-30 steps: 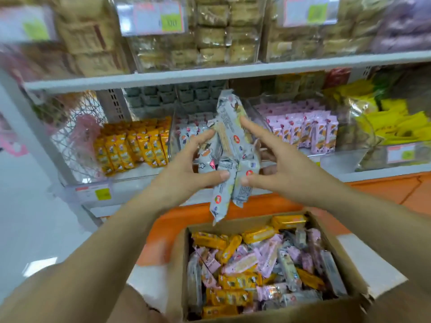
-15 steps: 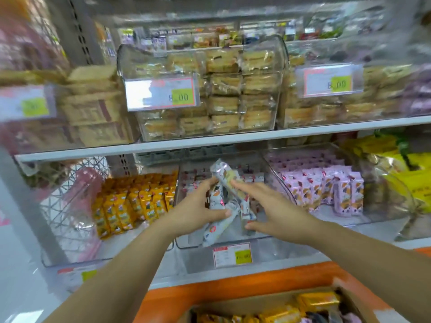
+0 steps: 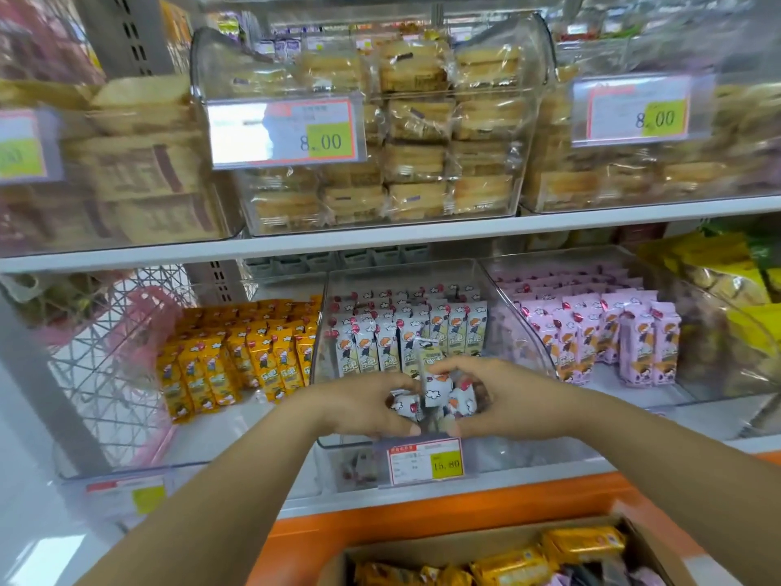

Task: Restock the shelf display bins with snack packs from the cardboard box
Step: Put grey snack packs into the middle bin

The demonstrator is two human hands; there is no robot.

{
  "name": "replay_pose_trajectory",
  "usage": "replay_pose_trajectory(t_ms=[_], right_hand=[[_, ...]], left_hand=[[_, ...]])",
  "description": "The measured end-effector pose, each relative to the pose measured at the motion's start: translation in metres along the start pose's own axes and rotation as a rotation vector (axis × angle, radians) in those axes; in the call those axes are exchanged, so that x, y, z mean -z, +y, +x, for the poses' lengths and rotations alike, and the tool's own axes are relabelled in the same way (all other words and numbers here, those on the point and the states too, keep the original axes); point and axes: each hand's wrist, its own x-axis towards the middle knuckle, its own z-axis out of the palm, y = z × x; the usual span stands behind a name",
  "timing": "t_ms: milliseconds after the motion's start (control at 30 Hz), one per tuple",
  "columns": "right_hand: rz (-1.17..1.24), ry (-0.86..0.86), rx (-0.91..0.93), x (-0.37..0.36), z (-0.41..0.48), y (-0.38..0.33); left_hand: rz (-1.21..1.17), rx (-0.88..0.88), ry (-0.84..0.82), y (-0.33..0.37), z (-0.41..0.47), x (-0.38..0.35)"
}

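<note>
Yellow packs (image 3: 236,357) are standing in the left bin (image 3: 203,441). Left hand (image 3: 363,410) and right hand (image 3: 522,399) are gripping a bundle of white snack packs (image 3: 435,393) between curled fingers, at the middle bin's (image 3: 509,315) front edge. Pink packs (image 3: 600,332) are filling the right bin (image 3: 701,387); cardboard box (image 3: 443,543) is sitting below.

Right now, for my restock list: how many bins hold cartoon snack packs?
3: yellow-pack bin left, white-pack bin middle, pink-pack bin right; more may be hidden.
</note>
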Motion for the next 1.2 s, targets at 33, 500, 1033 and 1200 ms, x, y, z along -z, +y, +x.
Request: replay_pose_trajectory(t_ms=[33, 500, 1033, 1200], right_hand=[[0.075, -0.008, -0.014, 0.001, -0.001, 0.0], [0.319, 0.512, -0.066, 0.01, -0.001, 0.006], [-0.185, 0.526, -0.117, 0.044, 0.025, 0.0], [-0.315, 0.51, -0.16, 0.029, 0.061, 0.011]], left_hand=[[-0.059, -0.006, 0.0, 0.0, -0.001, -0.001], [-0.673, -0.023, 0.204, 0.005, -0.013, 0.0], [0.05, -0.137, 0.613, 0.038, 0.024, 0.022], [0.087, -0.13, 0.542, 0.033, 0.058, 0.027]])
